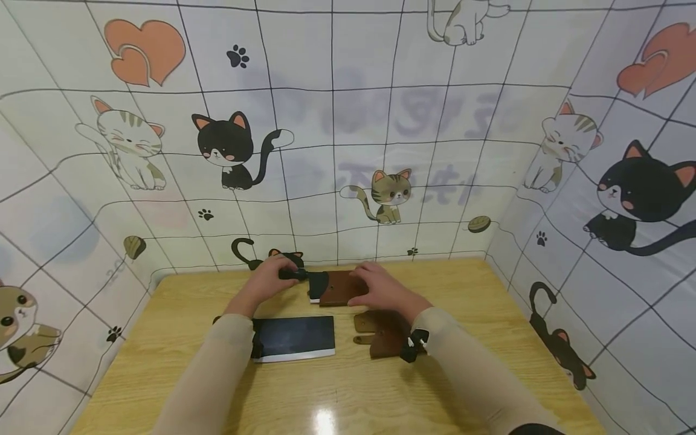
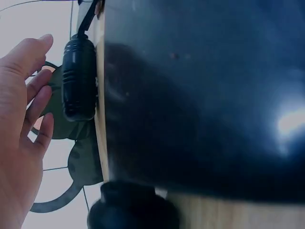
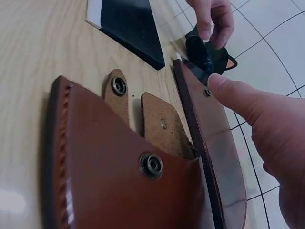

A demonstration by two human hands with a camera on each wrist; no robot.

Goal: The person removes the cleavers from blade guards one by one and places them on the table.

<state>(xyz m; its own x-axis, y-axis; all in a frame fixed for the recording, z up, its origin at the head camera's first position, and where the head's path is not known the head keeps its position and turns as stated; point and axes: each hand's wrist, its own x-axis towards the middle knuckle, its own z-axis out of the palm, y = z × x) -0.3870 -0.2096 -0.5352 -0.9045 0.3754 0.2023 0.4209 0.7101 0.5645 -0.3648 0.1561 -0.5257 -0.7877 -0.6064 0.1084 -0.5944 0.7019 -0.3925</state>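
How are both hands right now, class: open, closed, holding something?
Left hand: open, fingers loosely bent by the black handle.
Right hand: open, over the far brown sheath; contact can't be told.

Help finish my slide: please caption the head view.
Left hand at the black handle of a partly sheathed cleaver, right hand at its brown sheath; second cleaver and second sheath lie nearer.

Long, plain beige sleeves [image 1: 209,368] end in cuffs [image 1: 237,321] beside small black wrist-worn cameras [image 1: 409,352].
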